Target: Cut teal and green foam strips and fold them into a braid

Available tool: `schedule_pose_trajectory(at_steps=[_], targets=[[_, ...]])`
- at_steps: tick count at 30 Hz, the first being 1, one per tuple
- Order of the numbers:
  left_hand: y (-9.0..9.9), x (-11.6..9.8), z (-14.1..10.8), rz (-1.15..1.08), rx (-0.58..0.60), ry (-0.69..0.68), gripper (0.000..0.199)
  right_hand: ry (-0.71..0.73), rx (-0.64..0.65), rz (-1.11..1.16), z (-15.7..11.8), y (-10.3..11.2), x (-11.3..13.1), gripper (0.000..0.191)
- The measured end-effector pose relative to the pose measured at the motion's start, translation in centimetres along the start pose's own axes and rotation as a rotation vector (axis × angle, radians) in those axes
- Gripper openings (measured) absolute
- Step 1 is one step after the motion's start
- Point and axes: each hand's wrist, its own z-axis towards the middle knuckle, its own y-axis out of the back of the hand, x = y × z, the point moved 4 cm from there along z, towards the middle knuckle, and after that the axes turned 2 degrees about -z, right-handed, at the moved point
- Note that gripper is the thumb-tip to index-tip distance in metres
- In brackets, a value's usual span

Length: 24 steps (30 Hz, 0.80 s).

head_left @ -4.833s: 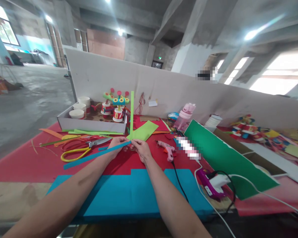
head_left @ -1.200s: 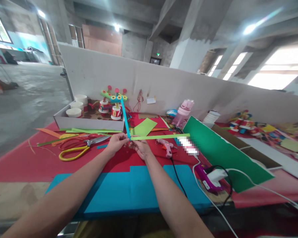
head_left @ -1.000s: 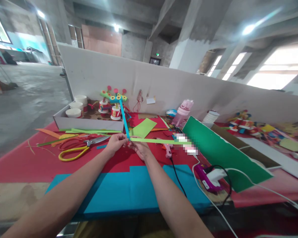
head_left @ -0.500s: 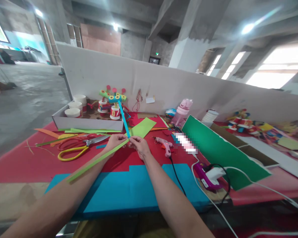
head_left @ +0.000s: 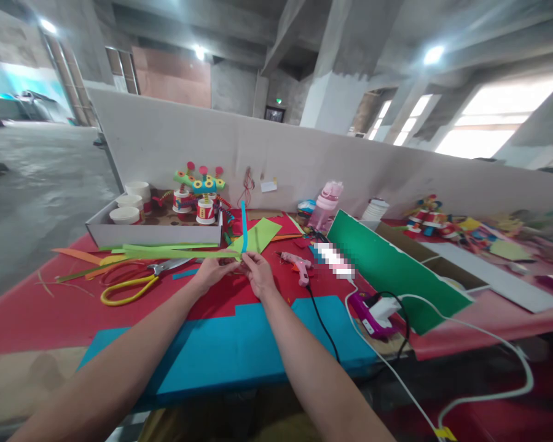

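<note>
Between both hands two paper strips meet at their ends. The light green paper strip (head_left: 175,252) stretches out to the left, over my left hand (head_left: 214,273), whose fingers are closed on its end. From the same joint the blue paper strip (head_left: 244,226) stands almost upright, pinched at its base by my right hand (head_left: 258,273). How the two ends are joined is hidden by the fingertips. Behind the hands lies a light green paper sheet (head_left: 263,234). To the right rests a pink glue gun (head_left: 299,266), and left of my hands lie yellow-handled scissors (head_left: 129,291).
A shallow box (head_left: 154,235) at back left holds paper cups (head_left: 124,215) and colourful cup figures (head_left: 206,210). Blue sheets (head_left: 221,356) cover the front edge. At right are a purple power socket (head_left: 373,319), white cables and a green board (head_left: 391,270). A pink bottle (head_left: 328,205) stands behind.
The green strip has swung from pointing down over my left forearm to pointing left. The blue strip has turned from leaning left to nearly upright. The view has shifted slightly right.
</note>
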Motion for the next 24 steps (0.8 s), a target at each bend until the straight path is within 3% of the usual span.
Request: schedule_pose_trajectory(at_steps=[6,14,24], targets=[[-0.3,-0.4,-0.3,-0.203,-0.030,0.036,0.026,0.028,0.006,-0.121,-0.3,0.2,-0.1,0.027],[-0.1,-1.2,-0.6,-0.157,-0.008,0.011,0.022,-0.058,0.041,-0.077,-0.8,0.1,-0.1,0.034],[0.4,0.4,0.1,-0.200,-0.031,0.008,0.030,-0.061,0.082,-0.059,-0.8,-0.5,-0.1,0.033]])
